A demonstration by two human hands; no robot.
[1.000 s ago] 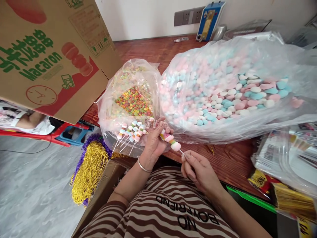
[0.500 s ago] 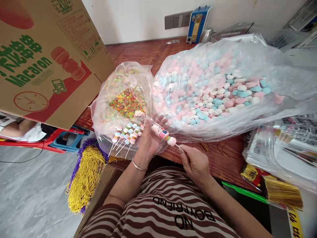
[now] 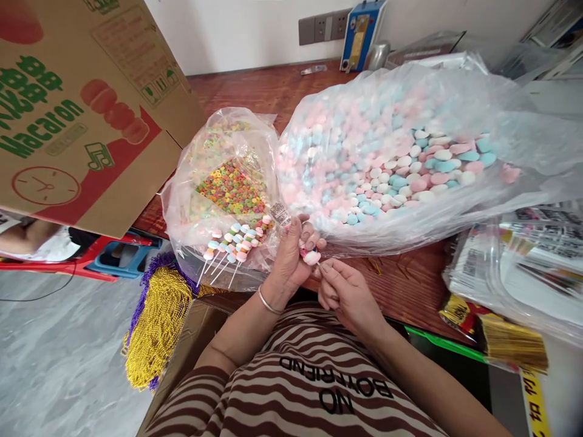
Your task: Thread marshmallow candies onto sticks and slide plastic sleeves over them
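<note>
My left hand (image 3: 289, 258) is closed around a marshmallow skewer (image 3: 311, 257) in a clear printed wrapper (image 3: 279, 215). A pale pink and white marshmallow shows at its lower end. Close beside it, my right hand (image 3: 346, 288) pinches the skewer's thin white stick just below that marshmallow; the fingers hide most of the stick. To the left, several finished marshmallow skewers (image 3: 237, 243) lie side by side on clear plastic, their white sticks toward me.
A clear bag of coloured ring candies (image 3: 232, 188) stands behind the skewers. A large bag of pastel marshmallows (image 3: 401, 176) spreads rightward. A Macaron carton (image 3: 91, 121) is at left. Gold twist ties (image 3: 514, 343) and printed plastic wrappers (image 3: 537, 255) lie at right.
My left hand has shifted right and curled its fingers around the wrapped skewer. My right hand has moved slightly left, its fingertips now close to the lowest marshmallow. The view has shifted slightly.
</note>
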